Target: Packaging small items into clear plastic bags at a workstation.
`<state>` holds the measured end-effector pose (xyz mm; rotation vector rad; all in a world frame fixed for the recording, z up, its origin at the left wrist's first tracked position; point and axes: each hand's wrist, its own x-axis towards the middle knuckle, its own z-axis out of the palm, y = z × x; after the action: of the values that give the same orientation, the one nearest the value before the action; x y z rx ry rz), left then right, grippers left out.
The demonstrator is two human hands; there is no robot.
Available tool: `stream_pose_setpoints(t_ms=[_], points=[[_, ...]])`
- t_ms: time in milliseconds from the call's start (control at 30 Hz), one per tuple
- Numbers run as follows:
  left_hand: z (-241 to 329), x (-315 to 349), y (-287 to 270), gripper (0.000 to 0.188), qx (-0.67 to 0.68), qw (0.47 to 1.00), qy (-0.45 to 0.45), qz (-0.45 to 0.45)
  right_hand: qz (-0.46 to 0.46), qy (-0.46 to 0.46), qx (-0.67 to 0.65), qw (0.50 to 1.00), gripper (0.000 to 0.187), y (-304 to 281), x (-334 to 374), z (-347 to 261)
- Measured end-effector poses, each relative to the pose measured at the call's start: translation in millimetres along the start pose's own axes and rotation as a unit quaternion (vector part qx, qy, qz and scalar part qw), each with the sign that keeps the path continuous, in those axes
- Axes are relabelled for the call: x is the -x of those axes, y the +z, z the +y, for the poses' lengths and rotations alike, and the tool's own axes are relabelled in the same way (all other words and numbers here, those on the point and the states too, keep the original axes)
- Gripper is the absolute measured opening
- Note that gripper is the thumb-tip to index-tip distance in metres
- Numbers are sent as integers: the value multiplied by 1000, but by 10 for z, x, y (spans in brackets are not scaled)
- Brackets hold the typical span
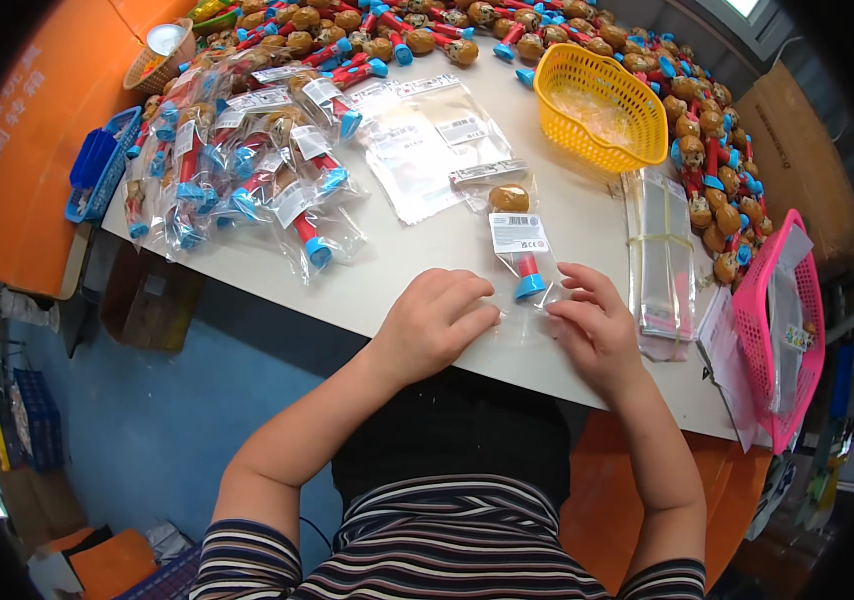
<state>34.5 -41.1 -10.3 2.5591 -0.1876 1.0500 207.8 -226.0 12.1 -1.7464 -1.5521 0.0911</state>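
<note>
In front of me on the white table lies a clear plastic bag (513,318) with a small toy (510,199) inside. The toy has a round brown head, a red stem and a blue base, and a white printed label (520,233) covers its middle. My left hand (437,320) is closed at the left corner of the bag's near end, its fingertips pinching the film. My right hand (595,325) pinches the film at the opposite corner, beside the blue base, with its fingers bent. The bag's far end reaches a printed header strip (488,173).
Bagged toys (247,165) pile up at left; loose toys (587,30) line the far and right edges. Flat clear bags (422,145) lie behind. A yellow basket (602,105), banded bag stacks (662,260) and a pink basket (755,300) stand right. A blue basket (123,160) sits left.
</note>
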Motion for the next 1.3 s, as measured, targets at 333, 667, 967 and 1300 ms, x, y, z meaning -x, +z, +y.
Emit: stream_pose_setpoints(t_ms=[333,667,967,1300], points=[[253,-14,-168,6,258,899,-345,-75,-19,339,-366,867,12,-90,58,-143],[331,77,-26,10,466,716,-519,-8,-20,421,-401,813,20,-53,39,-145],[383,66,1,9,403,727,-554,-39,-67,463,-340,816,16,-61,-75,-157],[242,-435,69,76,368,739,-561,64,-92,448,-364,811,45,-8,-229,-192]])
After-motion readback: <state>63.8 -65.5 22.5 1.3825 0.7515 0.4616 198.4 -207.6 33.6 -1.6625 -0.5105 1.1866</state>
